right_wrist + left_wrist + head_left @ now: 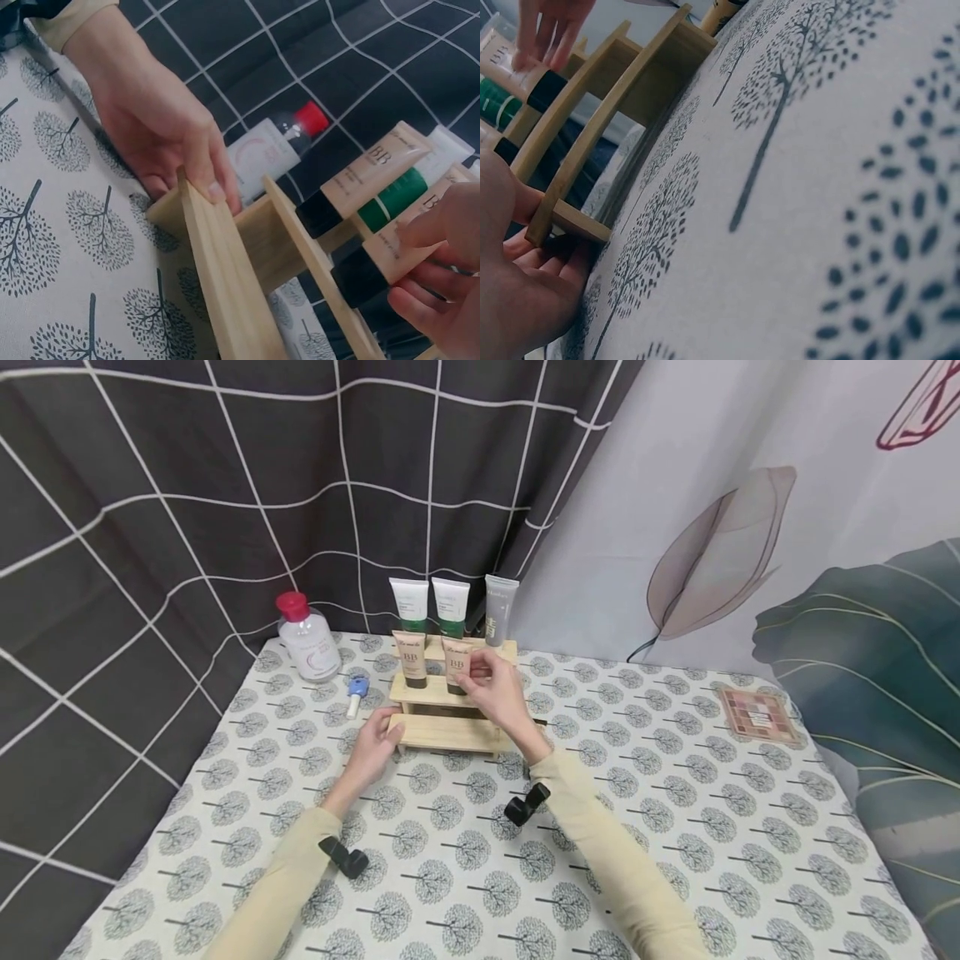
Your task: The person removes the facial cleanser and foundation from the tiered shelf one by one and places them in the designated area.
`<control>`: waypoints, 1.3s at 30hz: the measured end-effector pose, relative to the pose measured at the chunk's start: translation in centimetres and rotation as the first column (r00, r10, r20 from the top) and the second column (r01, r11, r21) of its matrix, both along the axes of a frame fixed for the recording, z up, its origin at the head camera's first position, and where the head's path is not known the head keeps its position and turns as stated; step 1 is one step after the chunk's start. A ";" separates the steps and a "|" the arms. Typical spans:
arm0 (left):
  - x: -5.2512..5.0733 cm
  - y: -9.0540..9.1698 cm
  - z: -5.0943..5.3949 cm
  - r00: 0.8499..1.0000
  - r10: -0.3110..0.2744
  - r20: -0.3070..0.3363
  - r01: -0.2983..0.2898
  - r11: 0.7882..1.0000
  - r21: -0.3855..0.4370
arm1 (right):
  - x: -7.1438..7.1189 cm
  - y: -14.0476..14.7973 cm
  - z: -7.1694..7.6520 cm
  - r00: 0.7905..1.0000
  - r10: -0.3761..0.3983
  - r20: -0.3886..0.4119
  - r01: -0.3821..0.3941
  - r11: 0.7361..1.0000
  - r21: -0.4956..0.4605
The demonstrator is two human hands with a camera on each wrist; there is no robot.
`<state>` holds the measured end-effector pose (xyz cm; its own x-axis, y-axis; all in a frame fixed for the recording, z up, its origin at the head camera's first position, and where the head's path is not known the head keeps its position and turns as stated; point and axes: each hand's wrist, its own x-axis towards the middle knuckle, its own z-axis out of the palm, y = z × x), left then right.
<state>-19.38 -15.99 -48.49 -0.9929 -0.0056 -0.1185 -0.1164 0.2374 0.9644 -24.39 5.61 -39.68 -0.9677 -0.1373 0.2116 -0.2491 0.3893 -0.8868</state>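
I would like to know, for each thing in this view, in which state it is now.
wooden stand: upright, loaded
right BB tube: cap down, held
left BB tube: standing cap down
white-green tubes: standing upright
grey tube: standing upright
red-capped bottle: upright, closed
blue-and-white item: lying down
palette: lying flat; open or closed unclear
left hand: gripping the wooden stand
right hand: pinching the right BB tube

The right hand (498, 692) hides part of the BB tube (452, 658) it pinches; the bottle (311, 645) beyond the left hand (373, 747) bears unreadably small print.
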 end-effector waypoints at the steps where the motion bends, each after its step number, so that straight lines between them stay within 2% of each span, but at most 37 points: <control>1: 0.0 0.0 0.0 1.000 0.001 0.002 -0.001 1.000 -0.002 | 0.0 0.0 -0.1 1.000 -0.004 -0.005 0.004 1.000 0.006; 8: -0.1 0.0 -0.2 1.000 0.001 0.002 -0.001 1.000 -0.001 | 0.1 0.2 -0.4 1.000 -0.006 -0.013 0.006 1.000 -0.005; 17: -0.1 0.1 -0.4 1.000 -0.003 0.002 0.003 1.000 -0.005 | 0.9 1.8 0.1 1.000 -0.014 -0.017 0.012 0.998 -0.064; 23: -0.1 -0.1 -0.4 1.000 -0.003 -0.003 0.003 1.000 -0.023 | 1.3 3.1 0.5 0.999 -0.044 0.014 0.045 0.997 -0.069; 28: 0.0 -0.2 -0.1 1.000 -0.006 -0.003 0.005 1.000 -0.016 | 1.7 4.3 0.7 0.996 -0.071 0.054 0.075 0.995 -0.070; 36: 0.0 0.0 -0.1 1.000 -0.004 -0.001 0.004 1.000 -0.015 | 2.7 7.2 0.6 0.993 -0.109 0.034 0.111 0.991 -0.073; 39: 0.1 0.0 0.0 1.000 -0.005 -0.002 0.005 1.000 -0.009 | 3.0 8.4 0.6 0.990 -0.133 0.053 0.136 0.989 -0.056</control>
<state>-19.32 -16.04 -48.45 -0.9932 -0.0012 -0.1165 -0.1132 0.2464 0.9625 -21.35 14.03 -39.05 -0.9859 0.0066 0.1674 -0.1537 0.3625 -0.9192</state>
